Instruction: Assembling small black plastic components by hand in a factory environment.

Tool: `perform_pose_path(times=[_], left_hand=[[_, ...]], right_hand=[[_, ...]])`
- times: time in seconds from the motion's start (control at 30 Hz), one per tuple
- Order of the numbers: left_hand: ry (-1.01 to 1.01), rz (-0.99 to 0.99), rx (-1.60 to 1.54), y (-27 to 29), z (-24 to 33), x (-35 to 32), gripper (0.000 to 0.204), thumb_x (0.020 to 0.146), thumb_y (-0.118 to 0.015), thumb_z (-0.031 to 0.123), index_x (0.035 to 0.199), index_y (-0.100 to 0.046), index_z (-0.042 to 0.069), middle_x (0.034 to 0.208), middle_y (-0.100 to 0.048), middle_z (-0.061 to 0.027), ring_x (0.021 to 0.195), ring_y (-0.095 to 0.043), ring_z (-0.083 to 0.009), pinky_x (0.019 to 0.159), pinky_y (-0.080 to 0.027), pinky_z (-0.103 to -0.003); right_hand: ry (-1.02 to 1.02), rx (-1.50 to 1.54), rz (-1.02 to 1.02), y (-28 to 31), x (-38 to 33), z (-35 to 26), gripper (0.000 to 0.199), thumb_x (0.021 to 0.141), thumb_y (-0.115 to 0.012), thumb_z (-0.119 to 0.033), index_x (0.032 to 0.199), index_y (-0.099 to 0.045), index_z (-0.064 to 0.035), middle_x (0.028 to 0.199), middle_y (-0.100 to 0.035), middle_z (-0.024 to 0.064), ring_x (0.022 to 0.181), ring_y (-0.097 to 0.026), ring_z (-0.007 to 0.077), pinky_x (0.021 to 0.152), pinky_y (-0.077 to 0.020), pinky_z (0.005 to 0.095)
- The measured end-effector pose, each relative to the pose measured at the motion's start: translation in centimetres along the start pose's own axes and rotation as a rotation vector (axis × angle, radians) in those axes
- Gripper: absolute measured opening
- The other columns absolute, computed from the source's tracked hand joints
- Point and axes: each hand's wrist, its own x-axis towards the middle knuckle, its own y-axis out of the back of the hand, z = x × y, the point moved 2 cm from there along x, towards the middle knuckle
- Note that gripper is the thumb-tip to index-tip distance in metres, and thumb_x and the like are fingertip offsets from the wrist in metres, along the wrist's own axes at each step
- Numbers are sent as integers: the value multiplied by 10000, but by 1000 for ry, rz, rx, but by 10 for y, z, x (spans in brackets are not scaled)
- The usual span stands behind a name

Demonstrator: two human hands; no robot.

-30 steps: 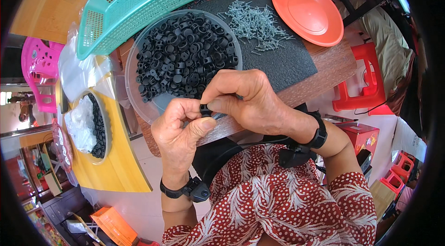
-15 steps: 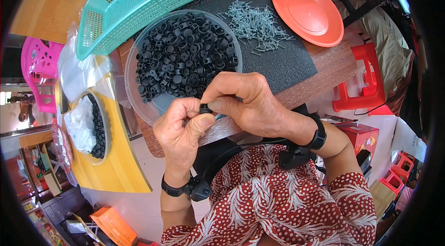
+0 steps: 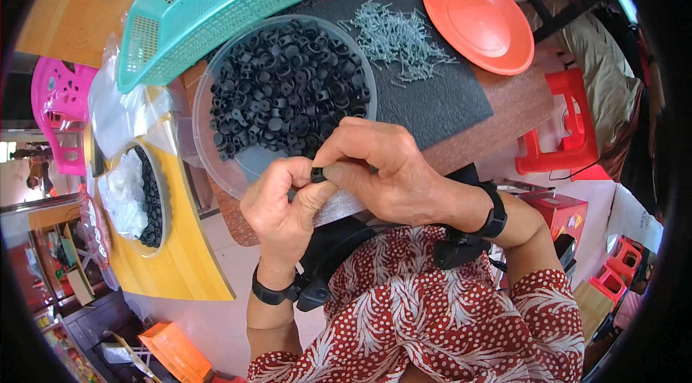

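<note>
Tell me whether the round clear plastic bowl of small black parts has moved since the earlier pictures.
No. The clear bowl sits as before beside the teal basket and the black mat.

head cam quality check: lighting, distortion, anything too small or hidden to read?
Head view: bright, even daylight, soft shadows, no strong glare. Heavy fisheye: black corners, and the table edge and teal basket bend toward the rim. Centre sharp: left hand and right hand pinch a small black part, mostly hidden by fingers. The pile of grey pins resolves individually.
</note>
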Motion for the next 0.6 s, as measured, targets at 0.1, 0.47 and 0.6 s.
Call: perform_pose_path(times=[0.1,0.47,0.6], left_hand=[[-76,14,117,2,8,0,240,728,-754,134,757,-553,6,615,-497,-43,526,-461,-139,482,-379,-257],[-50,69,240,11,27,3,299,694,-708,-25,972,-596,-25,718,-581,-77,622,-566,-158,594,-455,-257],[107,207,197,42,9,-6,221,806,-642,5,1019,-595,-27,823,-591,-25,750,-542,-91,700,-448,-221]], right_hand=[[-142,68,-66,1,0,-8,90,744,-635,-21,778,-559,14,682,-529,121,613,-531,228,547,-423,323],[-270,242,24,22,17,0,112,852,-610,-104,859,-610,8,727,-588,4,694,-530,52,611,-459,225],[-172,-19,148,72,57,8,167,846,-612,-165,830,-649,-2,702,-602,9,661,-565,77,622,-452,223]])
